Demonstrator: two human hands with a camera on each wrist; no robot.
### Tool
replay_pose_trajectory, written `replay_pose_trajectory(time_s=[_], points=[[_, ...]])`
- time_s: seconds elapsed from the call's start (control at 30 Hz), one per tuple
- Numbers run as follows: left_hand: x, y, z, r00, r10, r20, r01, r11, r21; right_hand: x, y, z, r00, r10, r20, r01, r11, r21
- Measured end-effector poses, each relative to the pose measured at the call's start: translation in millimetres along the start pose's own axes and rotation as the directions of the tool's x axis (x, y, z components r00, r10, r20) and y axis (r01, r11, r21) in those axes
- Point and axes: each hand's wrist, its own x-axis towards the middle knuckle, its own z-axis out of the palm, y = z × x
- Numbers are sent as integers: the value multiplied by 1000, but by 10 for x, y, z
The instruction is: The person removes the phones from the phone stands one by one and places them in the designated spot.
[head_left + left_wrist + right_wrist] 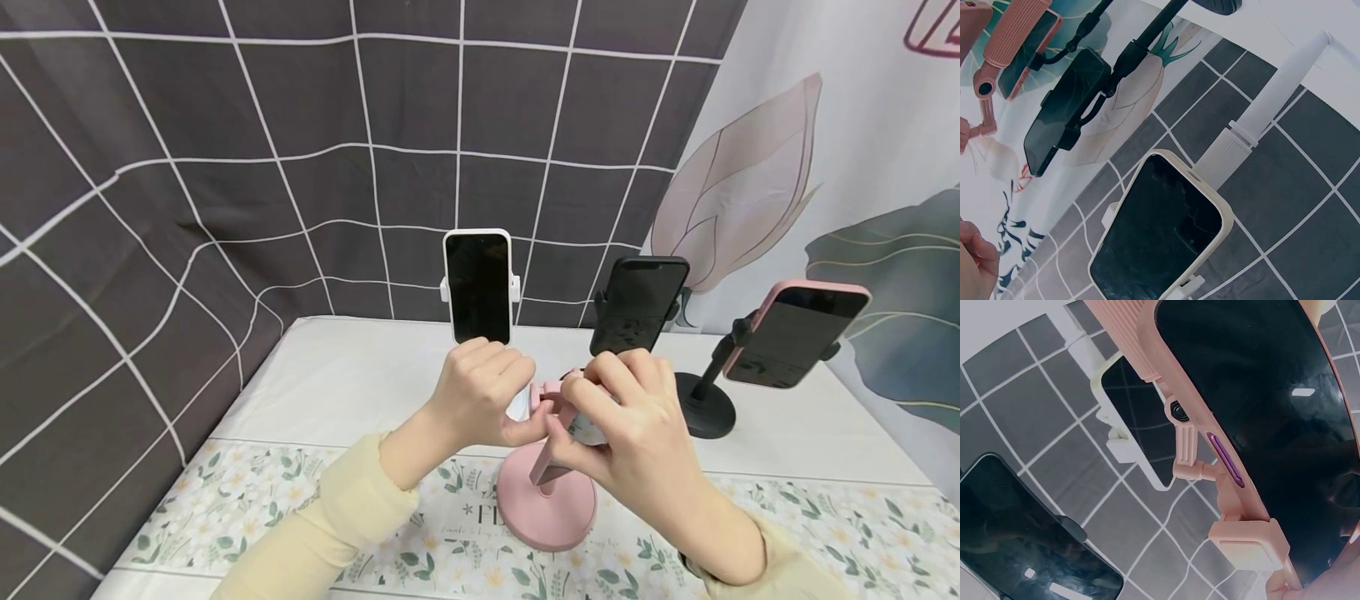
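Note:
A pink phone stand point(546, 508) stands on the table between both hands. Its clamp point(551, 390) is at the fingers, and close up in the right wrist view a phone point(1260, 412) with a pink edge and dark screen sits against a clamp pad point(1250, 544). My left hand point(487, 392) grips the clamp from the left, its fingers curled and thumb pointing right. From the right, my right hand point(630, 417) pinches the clamp between thumb and fingers. The hands hide most of this phone in the head view.
Behind stands a white phone holder with a white-edged phone point(480, 287). To the right are a black phone point(640, 304) and a pink-edged phone point(798, 333), with a black round base point(705, 408). A floral runner point(247, 500) crosses the white table; a dark grid cloth point(300, 100) hangs behind.

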Motion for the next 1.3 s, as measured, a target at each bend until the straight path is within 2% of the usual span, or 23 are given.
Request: replay_pose_trajectory(time_s=[0.5, 0.77, 0.97, 1.3], points=[[-11, 9, 65, 1000, -20, 11, 20, 999, -29, -15, 8, -17, 1000, -4, -6, 4, 1000, 15], [-36, 0, 104, 999, -46, 27, 48, 997, -66, -9, 14, -16, 1000, -13, -1, 13, 998, 57], [-29, -11, 114, 997, -56, 48, 59, 995, -76, -2, 33, 2, 1000, -13, -23, 14, 998, 68], [-42, 7, 112, 997, -62, 49, 66, 995, -72, -33, 41, 2, 1000, -5, -9, 6, 987, 158]])
